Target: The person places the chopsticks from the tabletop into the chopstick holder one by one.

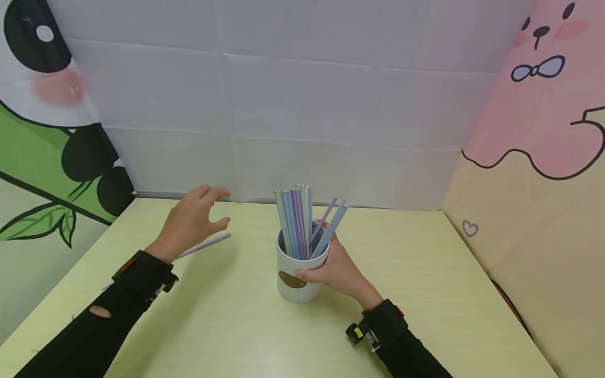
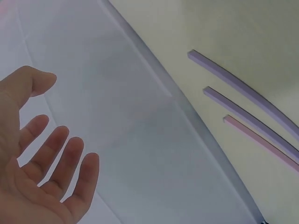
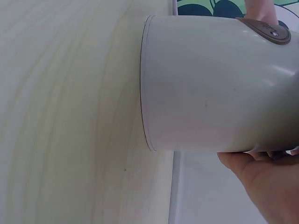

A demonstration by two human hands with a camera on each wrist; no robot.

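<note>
— Pastel square-sided sticks (image 1: 296,220) stand bundled in the white round cup with the brown oval label (image 1: 296,278); where are your hands on it?

— Your right hand (image 1: 337,270) wraps the cup's side, fingers curled round the wall, thumb across the front; the cup sits on the pale yellow-green table (image 1: 236,325), near its middle.

— And your left hand (image 1: 189,223)?

— It hovers above the table to the cup's left, fingers spread and relaxed, holding nothing; just beneath it lie loose sticks (image 2: 243,88), two lilac and one pink in the left wrist view, flat and side by side.

— Which way do the bundled ones point?

— Long axes near upright, tops fanning slightly to your right; the loose ones lie flat, long axes running away from you and to the right.

— What could go wrong?

— My guess: the tall bundle makes the cup top-heavy; tilt it in your grip and sticks may spill; a sweeping left hand could roll the loose ones off.
</note>
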